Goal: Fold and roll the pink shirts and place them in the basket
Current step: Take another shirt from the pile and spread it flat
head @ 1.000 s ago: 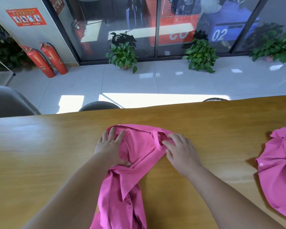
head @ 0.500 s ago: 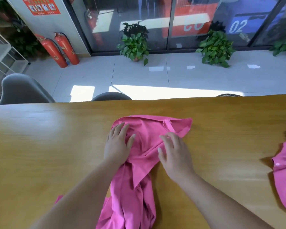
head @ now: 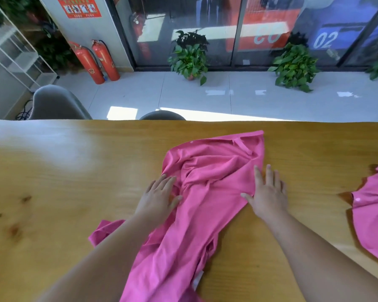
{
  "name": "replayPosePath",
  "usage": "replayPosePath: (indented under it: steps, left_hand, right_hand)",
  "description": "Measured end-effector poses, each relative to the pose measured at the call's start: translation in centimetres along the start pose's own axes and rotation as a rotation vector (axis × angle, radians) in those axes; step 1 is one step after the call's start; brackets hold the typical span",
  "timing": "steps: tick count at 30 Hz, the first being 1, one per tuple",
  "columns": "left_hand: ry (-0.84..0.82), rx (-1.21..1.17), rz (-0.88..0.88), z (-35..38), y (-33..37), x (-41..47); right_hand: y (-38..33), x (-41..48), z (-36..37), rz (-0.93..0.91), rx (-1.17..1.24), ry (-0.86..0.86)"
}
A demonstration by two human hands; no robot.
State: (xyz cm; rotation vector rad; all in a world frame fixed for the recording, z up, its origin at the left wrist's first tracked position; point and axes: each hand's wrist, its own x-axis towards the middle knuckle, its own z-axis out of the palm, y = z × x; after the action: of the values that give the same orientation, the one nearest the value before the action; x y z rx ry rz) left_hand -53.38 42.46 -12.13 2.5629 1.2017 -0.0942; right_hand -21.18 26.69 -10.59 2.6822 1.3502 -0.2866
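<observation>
Where the table (head: 74, 182) spans the view, one pink shirt (head: 210, 188) lies crumpled at its middle, collar end far, tail trailing toward the near edge. The left hand (head: 157, 198) rests flat on the shirt's left edge and the right hand (head: 268, 192) on its right edge, fingers of both straight, spread, gripping nothing. A second shirt (head: 375, 212) lies well apart at the table's right.

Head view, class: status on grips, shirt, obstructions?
Left grip, right grip flat at pink shirt edges. Shirt crumpled, unfolded. Second shirt apart at right, not in the way.
</observation>
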Motion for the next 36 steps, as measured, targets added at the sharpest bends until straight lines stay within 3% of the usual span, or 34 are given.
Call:
replayPosePath:
  steps: [3, 5, 10, 19, 22, 27, 36]
  left_hand:
    - [0.039, 0.026, 0.002, 0.2, 1.7, -2.6]
    - [0.035, -0.004, 0.028, 0.7, 3.4, -4.3]
    - [0.033, -0.088, 0.027, 2.3, 6.1, -8.0]
    - [-0.048, -0.062, 0.07, 2.4, 4.8, -12.3]
    - [-0.059, -0.089, 0.054, 2.6, 5.3, -13.5]
    - [-0.141, -0.174, 0.013, 3.6, 5.9, -15.8]
    - [-0.164, -0.091, 0.003, 3.2, 1.5, -17.9]
  right_hand:
    - [0.2, -2.1, -1.3, 0.029, -0.091, 0.053]
    - [-1.2, -4.6, -2.3, -0.03, -0.028, 0.088]
    - [-4.0, -11.7, 0.3, -0.191, 0.084, -0.099]
    - [1.6, -12.3, 1.5, 0.037, 0.017, -0.162]
    - [-0.9, -13.9, 0.3, -0.027, 0.085, -0.068]
    - [-6.1, -18.9, 2.2, -0.108, 0.179, -0.224]
    - [-0.7, -19.4, 4.4, 0.049, 0.065, -0.247]
